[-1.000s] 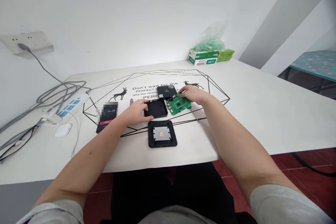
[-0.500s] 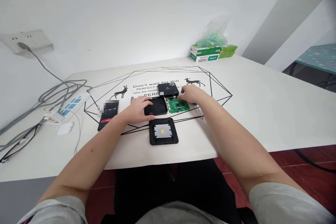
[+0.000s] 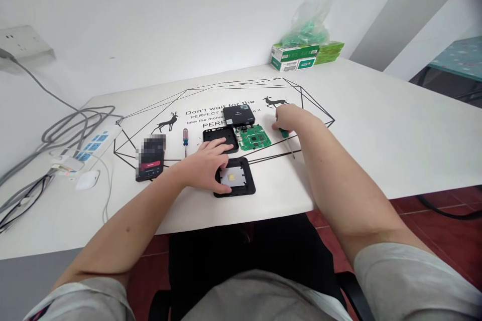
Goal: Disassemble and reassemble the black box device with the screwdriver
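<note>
Head view, left to right: a phone (image 3: 151,161) lies on the white surface (image 3: 357,145), with a red-and-blue-handled screwdriver (image 3: 185,137) well apart beyond it. Next, the left grip (image 3: 208,164) is wide, thumb on the left near corner of the black cover (image 3: 246,191) with a metal plate (image 3: 238,176), fingers reaching over the black shell (image 3: 215,134). Behind the shell sits a black box (image 3: 239,115); just right of the shell lies the green circuit board (image 3: 253,137). Farthest right, the right grip (image 3: 286,116) curls narrowly at the green-handled screwdriver (image 3: 284,133); whether it has closed around the handle is hidden.
</note>
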A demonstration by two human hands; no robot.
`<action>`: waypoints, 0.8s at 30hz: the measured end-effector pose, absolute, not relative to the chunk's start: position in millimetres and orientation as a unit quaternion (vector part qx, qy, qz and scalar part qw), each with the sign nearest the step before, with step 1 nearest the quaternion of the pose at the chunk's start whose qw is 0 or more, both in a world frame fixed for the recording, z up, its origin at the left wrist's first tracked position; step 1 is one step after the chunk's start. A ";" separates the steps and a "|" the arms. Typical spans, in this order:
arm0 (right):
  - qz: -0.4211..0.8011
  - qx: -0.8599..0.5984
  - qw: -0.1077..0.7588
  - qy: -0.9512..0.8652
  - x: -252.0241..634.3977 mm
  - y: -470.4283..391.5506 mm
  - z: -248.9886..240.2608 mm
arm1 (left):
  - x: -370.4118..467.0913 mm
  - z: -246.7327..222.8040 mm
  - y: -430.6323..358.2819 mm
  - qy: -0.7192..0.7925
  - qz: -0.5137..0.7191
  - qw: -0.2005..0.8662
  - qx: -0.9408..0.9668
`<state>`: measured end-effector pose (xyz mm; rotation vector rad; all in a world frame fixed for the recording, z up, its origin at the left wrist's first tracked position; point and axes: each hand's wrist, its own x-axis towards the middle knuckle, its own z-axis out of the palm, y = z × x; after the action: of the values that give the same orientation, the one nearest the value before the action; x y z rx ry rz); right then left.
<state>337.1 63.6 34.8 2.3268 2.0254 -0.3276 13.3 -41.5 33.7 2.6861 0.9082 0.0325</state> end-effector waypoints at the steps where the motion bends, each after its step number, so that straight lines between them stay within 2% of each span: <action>1: -0.118 0.745 -0.003 0.656 334.7 61.7 37.9 | 13.4 33.5 -41.3 0.316 0.011 0.147 0.937; 3: -0.160 0.728 -0.099 0.659 326.7 55.0 46.7 | 13.8 32.9 -40.7 0.318 0.011 0.135 0.938; 5: -0.211 0.665 -0.254 0.670 313.3 44.7 55.5 | 15.0 31.4 -39.8 0.326 0.014 0.121 0.938; 7: -0.228 0.579 -0.373 0.688 294.7 32.3 60.2 | 16.8 29.1 -38.9 0.336 0.018 0.107 0.936; 11: -0.229 0.420 -0.531 0.699 251.4 7.3 51.1 | 20.3 26.4 -38.3 0.356 0.024 0.088 0.930; 15: -0.195 0.281 -0.586 0.735 221.1 -10.8 32.3 | 16.9 32.4 -36.1 0.364 0.008 0.117 0.924; 20: -0.102 0.214 -0.570 0.787 210.4 -21.8 23.9 | -0.5 32.8 -21.3 0.356 -0.012 0.175 0.918; 24: -0.074 0.204 -0.554 0.804 209.9 -23.0 22.6 | -9.3 17.4 -8.6 0.346 -0.041 0.185 0.919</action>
<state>209.9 -23.0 22.6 1.0574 4.1672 -0.3843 -9.3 -8.6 17.4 2.5897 0.9762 -0.1147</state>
